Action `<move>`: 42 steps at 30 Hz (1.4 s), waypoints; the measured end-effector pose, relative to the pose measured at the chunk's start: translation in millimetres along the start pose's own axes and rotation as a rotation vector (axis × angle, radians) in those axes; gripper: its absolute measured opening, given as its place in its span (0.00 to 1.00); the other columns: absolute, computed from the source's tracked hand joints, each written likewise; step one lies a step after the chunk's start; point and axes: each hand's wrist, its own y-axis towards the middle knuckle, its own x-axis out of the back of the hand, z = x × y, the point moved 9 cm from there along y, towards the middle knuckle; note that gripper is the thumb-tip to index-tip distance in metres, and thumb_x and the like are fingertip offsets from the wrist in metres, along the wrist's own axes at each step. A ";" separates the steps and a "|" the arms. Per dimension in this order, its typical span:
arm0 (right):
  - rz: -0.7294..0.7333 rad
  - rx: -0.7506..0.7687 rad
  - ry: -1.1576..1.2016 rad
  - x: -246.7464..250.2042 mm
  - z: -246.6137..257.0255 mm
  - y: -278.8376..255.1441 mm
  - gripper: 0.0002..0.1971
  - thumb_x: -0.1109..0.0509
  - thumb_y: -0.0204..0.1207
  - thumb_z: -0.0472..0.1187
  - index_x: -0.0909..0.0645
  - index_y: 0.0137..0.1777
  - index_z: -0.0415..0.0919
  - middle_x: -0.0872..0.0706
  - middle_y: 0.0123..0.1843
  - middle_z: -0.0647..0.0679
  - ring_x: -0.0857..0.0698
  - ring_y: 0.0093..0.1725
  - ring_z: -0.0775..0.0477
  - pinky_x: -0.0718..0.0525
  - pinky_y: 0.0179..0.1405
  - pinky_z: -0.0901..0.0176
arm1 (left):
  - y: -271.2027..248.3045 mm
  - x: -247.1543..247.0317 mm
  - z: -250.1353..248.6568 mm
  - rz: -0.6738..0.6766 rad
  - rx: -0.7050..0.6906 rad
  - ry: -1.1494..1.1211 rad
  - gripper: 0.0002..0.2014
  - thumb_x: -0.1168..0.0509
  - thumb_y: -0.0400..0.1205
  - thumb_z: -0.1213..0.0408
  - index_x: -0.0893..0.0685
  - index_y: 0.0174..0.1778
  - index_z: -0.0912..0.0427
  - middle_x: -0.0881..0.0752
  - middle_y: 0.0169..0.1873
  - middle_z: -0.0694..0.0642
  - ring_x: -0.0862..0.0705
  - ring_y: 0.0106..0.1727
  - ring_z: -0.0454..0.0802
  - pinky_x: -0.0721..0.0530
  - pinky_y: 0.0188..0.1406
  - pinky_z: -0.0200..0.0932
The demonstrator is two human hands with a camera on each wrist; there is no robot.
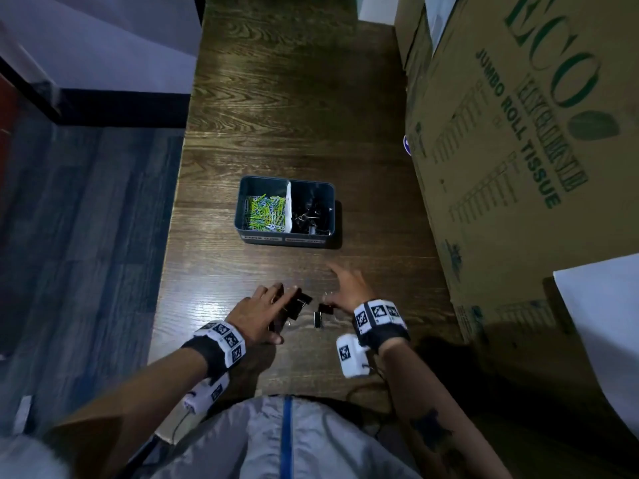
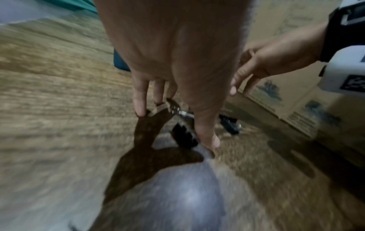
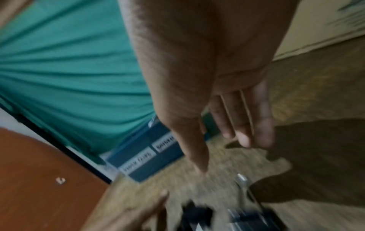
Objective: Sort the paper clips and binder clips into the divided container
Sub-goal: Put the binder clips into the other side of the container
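Observation:
A dark teal divided container (image 1: pixel 242 216) stands mid-table. Its left half holds green and blue paper clips (image 1: pixel 264 214), its right half black binder clips (image 1: pixel 311 216). Loose black binder clips (image 1: pixel 318 318) lie on the wooden table near me. My left hand (image 1: pixel 281 312) is spread over some of them, with its fingertips (image 2: pixel 140 111) and thumb down at the table and a clip (image 2: pixel 184 137) between them. My right hand (image 1: pixel 342 285) hovers just right of the clips, fingers (image 3: pixel 242 139) straight and holding nothing. The container's labelled front wall (image 3: pixel 150 156) shows beyond it.
Tall cardboard boxes (image 1: pixel 518 150) wall in the table's right side, close to my right hand. The table's left edge (image 1: pixel 173 236) drops to a dark floor. A white sheet (image 1: pixel 605 323) lies at the right near me.

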 end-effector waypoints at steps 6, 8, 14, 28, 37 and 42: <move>-0.018 0.089 -0.316 -59.1 -14.9 -17.0 0.45 0.19 0.70 0.34 0.36 0.82 0.57 0.36 0.74 0.43 0.30 0.72 0.36 0.21 0.69 0.39 | 4.2 -8.0 -14.0 -0.013 -0.009 0.073 0.47 0.30 0.78 0.54 0.56 0.85 0.43 0.47 0.82 0.58 0.36 0.74 0.61 0.15 0.57 0.55; -0.102 0.118 -0.328 -61.8 -10.9 -20.1 0.37 0.23 0.72 0.30 0.30 0.78 0.53 0.32 0.69 0.43 0.25 0.68 0.36 0.19 0.65 0.42 | 7.6 -4.4 -19.3 -0.007 -0.002 0.050 0.40 0.34 0.82 0.57 0.52 0.85 0.45 0.44 0.80 0.59 0.35 0.73 0.60 0.15 0.56 0.54; -0.150 0.169 -0.351 -59.8 8.5 -25.5 0.17 0.35 0.82 0.33 0.21 0.70 0.43 0.24 0.67 0.40 0.19 0.64 0.35 0.19 0.60 0.45 | 14.4 -2.0 -35.1 -0.010 0.064 0.001 0.36 0.32 0.80 0.59 0.42 0.81 0.55 0.36 0.72 0.60 0.30 0.70 0.60 0.14 0.50 0.53; -0.235 0.010 -0.030 -45.2 -10.6 -25.7 0.20 0.20 0.70 0.39 0.30 0.46 0.58 0.25 0.53 0.51 0.19 0.49 0.45 0.21 0.42 0.55 | 12.6 32.2 -33.4 -0.136 0.065 -0.101 0.19 0.35 0.78 0.70 0.25 0.65 0.61 0.23 0.58 0.59 0.18 0.56 0.61 0.17 0.50 0.53; -0.215 -0.085 0.074 -30.7 -27.1 -27.0 0.06 0.26 0.77 0.39 0.13 0.51 0.51 0.10 0.51 0.48 0.13 0.52 0.45 0.18 0.49 0.56 | 22.1 178.4 -36.6 -0.609 -0.092 -0.288 0.13 0.32 0.79 0.72 0.20 0.58 0.59 0.23 0.56 0.54 0.18 0.43 0.49 0.16 0.38 0.39; -0.246 -0.076 0.142 -1.1 -10.3 -24.4 0.06 0.27 0.78 0.38 0.12 0.50 0.49 0.12 0.52 0.49 0.15 0.51 0.50 0.21 0.43 0.60 | 43.4 213.1 -31.5 -0.620 -0.093 -0.256 0.22 0.29 0.79 0.66 0.24 0.69 0.57 0.24 0.64 0.56 0.17 0.51 0.53 0.16 0.45 0.43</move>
